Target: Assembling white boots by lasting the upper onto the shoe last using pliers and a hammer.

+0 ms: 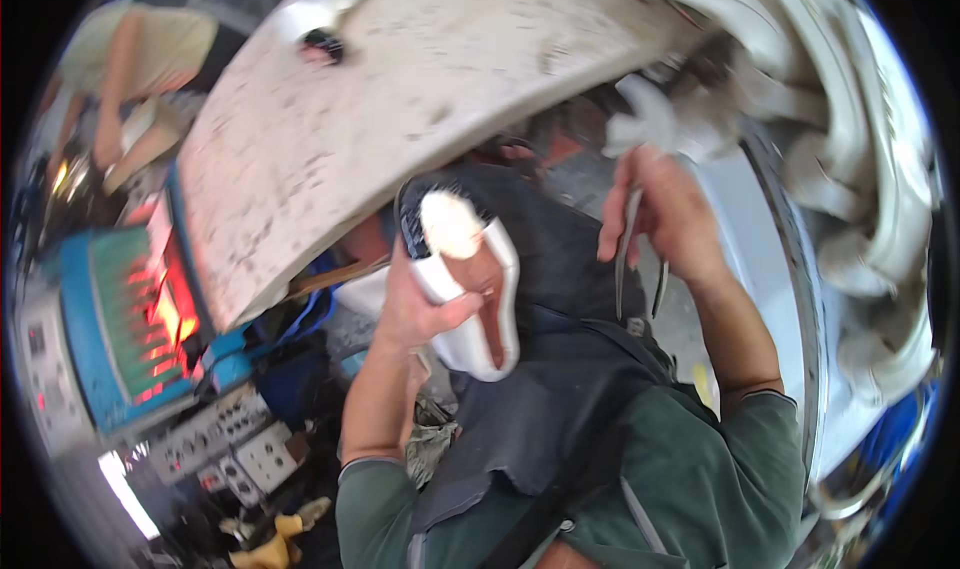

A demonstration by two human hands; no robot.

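Note:
My left hand (408, 307) is closed round a white shoe upper (463, 354), fingers and thumb at its side. A white rim frames the brown middle of the upper; one end is black with a cream patch on it. To the right and apart from the shoe, my right hand (665, 207) is raised, its fingers curled round a metal tool with two long handles (628, 254), which looks like pincers. Just beyond these fingers a white shape (642, 117) is blurred; whether it belongs to the tool I cannot tell.
A pale, stained worktop (420, 79) curves ahead, bearing another white shoe piece (325, 14). At left stands a blue machine (120, 314) with a glowing red opening, beside a seated person (130, 79). White shoes (850, 109) line a rack at right. Power strips (265, 459) lie lower left.

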